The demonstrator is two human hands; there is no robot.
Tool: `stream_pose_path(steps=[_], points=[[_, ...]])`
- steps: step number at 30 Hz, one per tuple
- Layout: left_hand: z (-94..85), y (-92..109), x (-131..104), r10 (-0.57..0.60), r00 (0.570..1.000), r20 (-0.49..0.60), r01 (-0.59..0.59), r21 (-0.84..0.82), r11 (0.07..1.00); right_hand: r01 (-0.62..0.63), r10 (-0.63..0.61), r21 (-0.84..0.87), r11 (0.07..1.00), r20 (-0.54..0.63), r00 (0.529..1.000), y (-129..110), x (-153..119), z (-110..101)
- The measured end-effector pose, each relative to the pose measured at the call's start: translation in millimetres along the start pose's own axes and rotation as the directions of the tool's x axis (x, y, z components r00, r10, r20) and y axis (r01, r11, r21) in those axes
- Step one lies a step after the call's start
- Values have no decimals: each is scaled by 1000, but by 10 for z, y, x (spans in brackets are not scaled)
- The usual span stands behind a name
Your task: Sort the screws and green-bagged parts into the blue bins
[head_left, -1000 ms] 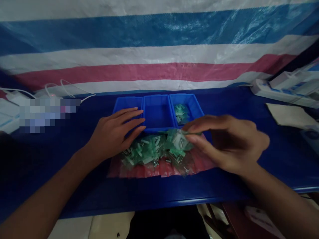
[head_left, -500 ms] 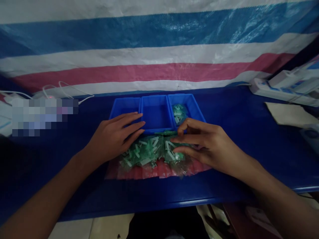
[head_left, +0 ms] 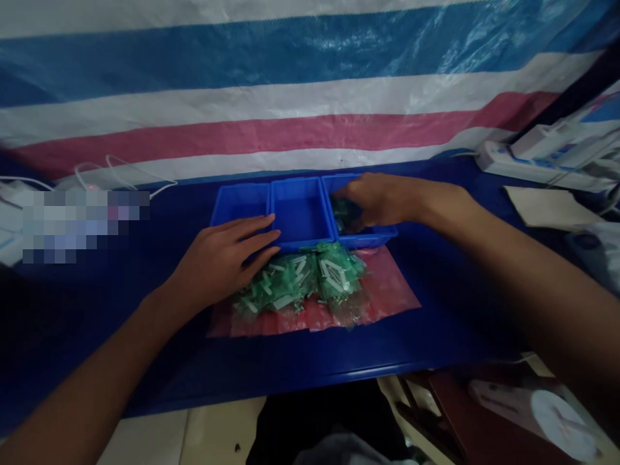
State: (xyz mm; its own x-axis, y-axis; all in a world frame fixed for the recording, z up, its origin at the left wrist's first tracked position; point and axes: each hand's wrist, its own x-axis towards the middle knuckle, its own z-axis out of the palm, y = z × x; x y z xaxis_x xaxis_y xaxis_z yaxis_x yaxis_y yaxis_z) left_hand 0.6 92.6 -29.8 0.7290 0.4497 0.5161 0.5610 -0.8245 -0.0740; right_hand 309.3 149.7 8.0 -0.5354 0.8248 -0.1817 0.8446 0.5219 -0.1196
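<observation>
On a blue surface point(head_left: 194, 368), small clear-green packets point(head_left: 334, 271) of white and metal pieces lie heaped over red plastic point(head_left: 394, 290), in front of three joined blue bins point(head_left: 303, 216). More packets sit in the rightmost bin, where the right hand point(head_left: 390, 197) reaches in; the slick film could let a packet slip or drag out a neighbour. Its fingers look parted, but whether they grip anything is hidden. The left hand's fingers, loosely spread and pinching nothing, lie by the heap and leftmost bin.
</observation>
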Motion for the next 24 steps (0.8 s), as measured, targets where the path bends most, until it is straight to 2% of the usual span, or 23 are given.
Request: stream_pose_path(steps=[3,8,12,15,19,21,24], points=[[7,3,5,-10,1000,-10,10,-4,1000,24,-25,-59,998,-9,1000,-86,27,62],[12,-13,12,-24,1000,14,25,-45,999,42,-57,-96,994,-155,986,-122,-30,161],[14,-20,13,-43,998,35,45,-72,996,70,-81,-54,996,-252,964,-51,1,152],[16,-23,11,-42,999,17,43,-84,996,116,-110,7,993,-273,956,54,9,61],[10,-2,26,-63,998,9,64,-115,991,142,-113,68,988,-325,939,164,-104,-169],[-12,42,51,-102,994,-41,95,-139,986,162,-114,95,982,-385,916,131,-218,-292],[-73,147,89,-252,964,-87,224,-251,942,240,-148,138,961,-476,867,-92,-392,-383]])
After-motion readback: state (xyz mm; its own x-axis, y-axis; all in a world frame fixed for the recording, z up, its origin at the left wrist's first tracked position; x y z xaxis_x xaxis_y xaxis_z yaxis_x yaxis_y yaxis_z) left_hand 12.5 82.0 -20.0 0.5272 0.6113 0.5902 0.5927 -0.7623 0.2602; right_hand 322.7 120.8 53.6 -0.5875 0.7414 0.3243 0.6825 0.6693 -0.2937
